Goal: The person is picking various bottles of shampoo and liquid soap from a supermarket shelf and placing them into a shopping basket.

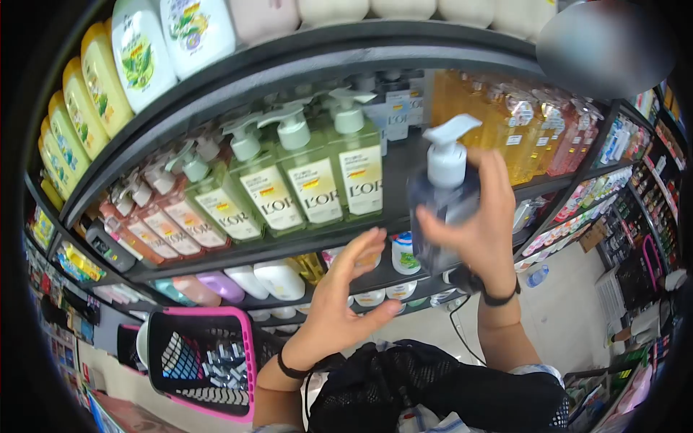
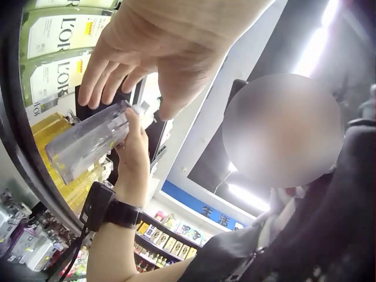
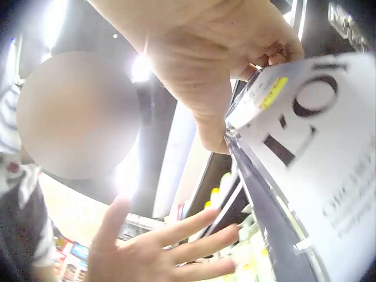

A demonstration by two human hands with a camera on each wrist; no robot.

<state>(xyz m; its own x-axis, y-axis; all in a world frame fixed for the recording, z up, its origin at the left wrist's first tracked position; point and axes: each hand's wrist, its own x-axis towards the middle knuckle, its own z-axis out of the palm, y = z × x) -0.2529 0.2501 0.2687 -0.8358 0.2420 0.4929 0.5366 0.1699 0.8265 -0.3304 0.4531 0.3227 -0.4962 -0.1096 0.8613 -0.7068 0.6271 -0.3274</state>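
My right hand (image 1: 491, 227) grips a see-through, bluish-grey pump bottle (image 1: 426, 191) with a white pump top, held upright in front of the shelf. The right wrist view shows the bottle's large white label (image 3: 317, 135) with black letters and a small yellow sticker, thumb and fingers around its edges. Lower and to the left in the head view, my left hand (image 1: 332, 310) is spread with nothing in it, apart from the bottle. In the left wrist view, the left hand (image 2: 170, 41) appears above the bottle (image 2: 85, 144), fingers extended.
Green pump bottles (image 1: 310, 187) stand in a row on the shelf, with pink bottles (image 1: 180, 216) to their left and yellow ones (image 1: 534, 144) to the right. Lower shelves hold more bottles. A pink-rimmed black basket (image 1: 249, 353) sits below left with several small items inside.
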